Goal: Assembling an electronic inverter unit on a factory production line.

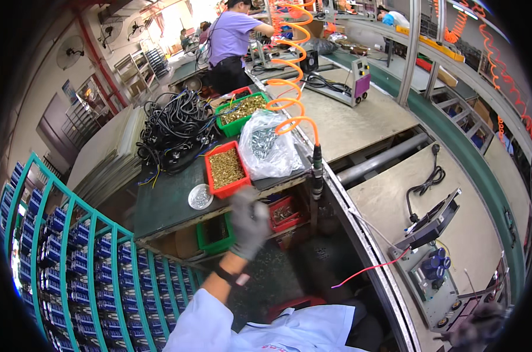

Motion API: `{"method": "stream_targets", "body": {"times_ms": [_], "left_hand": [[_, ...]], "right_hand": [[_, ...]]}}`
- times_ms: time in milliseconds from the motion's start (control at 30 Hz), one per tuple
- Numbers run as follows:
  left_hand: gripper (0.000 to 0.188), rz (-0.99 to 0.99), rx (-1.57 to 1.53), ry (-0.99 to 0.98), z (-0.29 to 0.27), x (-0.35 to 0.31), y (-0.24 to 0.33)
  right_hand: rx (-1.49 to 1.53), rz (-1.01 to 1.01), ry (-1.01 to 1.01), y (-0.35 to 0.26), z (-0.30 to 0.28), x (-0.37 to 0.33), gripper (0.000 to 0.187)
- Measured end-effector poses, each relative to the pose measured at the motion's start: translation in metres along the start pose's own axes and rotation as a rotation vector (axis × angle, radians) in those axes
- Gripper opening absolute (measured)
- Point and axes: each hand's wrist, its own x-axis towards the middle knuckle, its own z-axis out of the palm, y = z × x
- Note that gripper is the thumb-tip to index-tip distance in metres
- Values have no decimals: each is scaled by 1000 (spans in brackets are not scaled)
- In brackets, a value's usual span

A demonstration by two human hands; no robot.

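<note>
My left hand (248, 223), in a grey glove, is raised at the front edge of the dark side bench (166, 205). Its fingers look curled together, and anything inside them is hidden. Just beyond it stands a red bin (225, 169) of small brass-coloured parts, with a round clear dish (201, 197) of small silvery pieces alongside. At the lower right, my right hand (480, 327), also gloved, is blurred beside an opened device (433, 281) with blue capacitors and a raised black panel; its fingers cannot be made out. A red wire (368, 270) sticks out from the device.
An orange coiled hose (295, 105) hangs with a dark driver (317, 176) at its end. Behind the red bin are a plastic bag (269, 146), a green bin (241, 111) and black cables (178, 126). A teal rack (90, 252) stands left. A co-worker (231, 38) works farther off.
</note>
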Motion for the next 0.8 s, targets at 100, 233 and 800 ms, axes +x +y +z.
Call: {"method": "stream_targets", "body": {"times_ms": [100, 233, 800], "left_hand": [[37, -98, 535, 9, -53, 15, -109], [86, -540, 642, -269, -80, 12, -188], [87, -182, 65, -482, -63, -24, 4]], "right_hand": [[-230, 171, 48, 74, 31, -46, 29], [-302, 103, 100, 124, 51, -73, 21], [104, 116, 356, 124, 36, -62, 14]]}}
